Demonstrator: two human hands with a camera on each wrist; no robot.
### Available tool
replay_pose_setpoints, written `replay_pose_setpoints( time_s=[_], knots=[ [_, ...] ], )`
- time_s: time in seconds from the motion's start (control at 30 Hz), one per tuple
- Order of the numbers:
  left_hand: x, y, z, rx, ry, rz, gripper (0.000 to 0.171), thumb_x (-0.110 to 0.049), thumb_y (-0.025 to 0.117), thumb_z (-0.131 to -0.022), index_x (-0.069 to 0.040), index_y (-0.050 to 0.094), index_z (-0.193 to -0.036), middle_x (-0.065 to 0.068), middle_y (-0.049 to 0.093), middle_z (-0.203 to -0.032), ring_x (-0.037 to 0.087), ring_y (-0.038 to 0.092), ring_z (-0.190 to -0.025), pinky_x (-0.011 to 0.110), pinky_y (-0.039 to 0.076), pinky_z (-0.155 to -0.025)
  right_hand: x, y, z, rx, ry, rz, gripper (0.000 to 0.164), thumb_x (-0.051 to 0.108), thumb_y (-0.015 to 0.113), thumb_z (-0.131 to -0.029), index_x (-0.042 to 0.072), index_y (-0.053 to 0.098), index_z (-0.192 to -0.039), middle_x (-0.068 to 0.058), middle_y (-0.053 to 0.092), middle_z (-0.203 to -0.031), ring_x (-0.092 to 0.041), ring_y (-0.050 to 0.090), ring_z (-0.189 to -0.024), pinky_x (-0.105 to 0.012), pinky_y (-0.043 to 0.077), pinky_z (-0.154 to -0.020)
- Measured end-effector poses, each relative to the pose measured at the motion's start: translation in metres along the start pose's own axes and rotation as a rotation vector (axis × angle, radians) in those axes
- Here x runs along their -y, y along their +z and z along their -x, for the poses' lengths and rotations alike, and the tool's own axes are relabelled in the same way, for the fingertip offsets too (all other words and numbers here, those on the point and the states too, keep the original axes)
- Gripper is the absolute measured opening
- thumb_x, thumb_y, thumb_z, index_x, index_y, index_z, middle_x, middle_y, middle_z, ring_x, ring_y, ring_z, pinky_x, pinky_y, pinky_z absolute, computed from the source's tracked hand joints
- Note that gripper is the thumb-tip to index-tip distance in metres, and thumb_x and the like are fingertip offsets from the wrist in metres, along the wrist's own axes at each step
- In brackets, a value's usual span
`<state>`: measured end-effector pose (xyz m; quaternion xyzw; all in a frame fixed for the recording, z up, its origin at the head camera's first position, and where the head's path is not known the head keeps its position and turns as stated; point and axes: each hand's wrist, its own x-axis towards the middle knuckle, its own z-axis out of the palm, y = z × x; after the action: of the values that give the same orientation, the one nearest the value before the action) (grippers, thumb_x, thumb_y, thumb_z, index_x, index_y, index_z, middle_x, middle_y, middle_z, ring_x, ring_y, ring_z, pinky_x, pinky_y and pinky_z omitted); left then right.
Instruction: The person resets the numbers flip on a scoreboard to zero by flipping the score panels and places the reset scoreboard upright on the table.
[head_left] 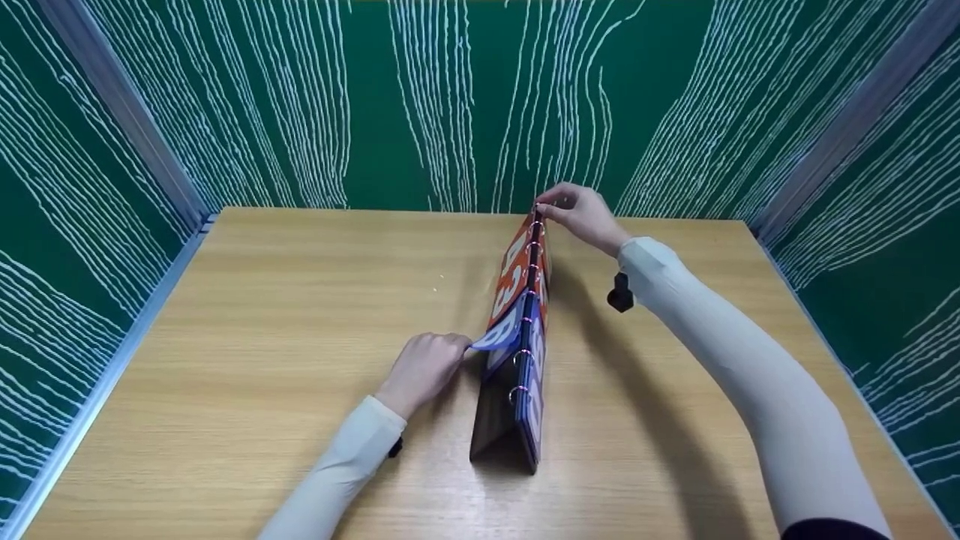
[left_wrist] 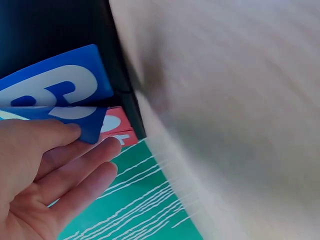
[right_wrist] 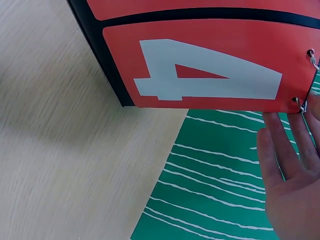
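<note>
A tabletop flip scoreboard (head_left: 501,424) stands like a tent on the table, its number cards hung on metal rings along the top ridge. My left hand (head_left: 426,367) pinches the edge of a blue number card (left_wrist: 82,122) between thumb and fingers, bending it out from the board's left face. Beneath it another blue card (left_wrist: 80,80) lies against the black backing. At the far end, my right hand (head_left: 586,217) holds the ridge's top corner between thumb and fingers. A red card with a white 4 (right_wrist: 210,70) hangs beside that hand in the right wrist view.
The scoreboard stands on a wooden table (head_left: 300,300) whose far edge meets a green panel with white wavy lines (head_left: 495,97). Similar green panels rise at left and right, with metal posts (head_left: 840,120) at the corners. Small white specks (head_left: 439,283) lie left of the board.
</note>
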<state>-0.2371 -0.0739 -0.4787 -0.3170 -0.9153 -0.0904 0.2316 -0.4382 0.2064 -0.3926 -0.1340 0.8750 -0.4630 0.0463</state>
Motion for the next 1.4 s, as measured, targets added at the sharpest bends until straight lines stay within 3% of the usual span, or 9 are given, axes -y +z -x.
replay_pose_setpoints(
  time_s=[0.23,0.5,0.7,0.87,1.07,1.27,1.4],
  knots=[
    [-0.001,-0.009,0.000,0.007,0.026,-0.036,0.019,-0.016,0.067,-0.095,-0.011,0.069,-0.076,0.001,0.071,-0.070,0.020,0.067,-0.058,0.036,0.053,-0.054,0.001,0.001,0.001,-0.004,0.004,0.001,0.032,0.033,0.065,-0.100,0.016,0.066,-0.127,-0.005,0.063,-0.129,-0.020,0.060,-0.118,-0.039,0.048,-0.104],
    [0.000,-0.010,0.002,-0.012,0.020,-0.006,0.015,-0.016,0.069,-0.093,-0.010,0.072,-0.080,0.001,0.072,-0.071,0.019,0.065,-0.058,0.035,0.052,-0.056,0.001,0.002,0.002,0.003,0.008,-0.003,0.031,0.032,0.066,-0.100,0.016,0.066,-0.127,-0.005,0.062,-0.130,-0.020,0.059,-0.121,-0.042,0.047,-0.107],
    [0.004,-0.006,0.004,0.005,-0.129,0.133,0.006,-0.010,0.067,-0.093,-0.004,0.064,-0.093,0.006,0.071,-0.073,0.024,0.067,-0.061,0.039,0.055,-0.053,0.001,0.001,0.002,0.005,0.011,0.010,0.033,0.034,0.065,-0.099,0.016,0.065,-0.128,-0.006,0.062,-0.131,-0.021,0.059,-0.121,-0.042,0.048,-0.107],
    [0.003,-0.009,0.002,0.080,-0.255,0.246,0.016,-0.007,0.065,-0.089,-0.003,0.061,-0.104,0.009,0.069,-0.075,0.022,0.063,-0.062,0.042,0.055,-0.055,0.002,0.001,0.002,0.000,0.003,0.029,0.035,0.035,0.064,-0.100,0.016,0.066,-0.129,-0.006,0.062,-0.131,-0.021,0.058,-0.121,-0.042,0.048,-0.106],
    [-0.001,-0.016,-0.001,0.156,-0.387,0.344,0.024,-0.008,0.070,-0.089,-0.004,0.062,-0.111,0.012,0.075,-0.089,0.018,0.061,-0.069,0.036,0.055,-0.062,0.002,0.001,0.002,0.009,0.000,0.027,0.034,0.034,0.064,-0.100,0.016,0.066,-0.129,-0.006,0.062,-0.132,-0.021,0.058,-0.122,-0.043,0.048,-0.107],
    [-0.005,-0.021,-0.003,0.180,-0.446,0.416,0.024,-0.007,0.073,-0.086,-0.002,0.066,-0.109,0.016,0.076,-0.092,0.018,0.059,-0.069,0.033,0.052,-0.062,0.001,-0.001,0.003,0.002,-0.006,0.029,0.032,0.032,0.064,-0.100,0.015,0.067,-0.127,-0.006,0.063,-0.130,-0.021,0.060,-0.119,-0.040,0.049,-0.104],
    [-0.005,-0.023,-0.004,0.199,-0.485,0.451,0.024,-0.008,0.074,-0.088,-0.002,0.067,-0.110,0.017,0.077,-0.100,0.021,0.065,-0.076,0.035,0.057,-0.068,0.002,-0.001,0.003,0.005,-0.008,0.035,0.032,0.032,0.064,-0.100,0.015,0.067,-0.127,-0.006,0.062,-0.131,-0.022,0.060,-0.121,-0.040,0.049,-0.105]
  ],
)
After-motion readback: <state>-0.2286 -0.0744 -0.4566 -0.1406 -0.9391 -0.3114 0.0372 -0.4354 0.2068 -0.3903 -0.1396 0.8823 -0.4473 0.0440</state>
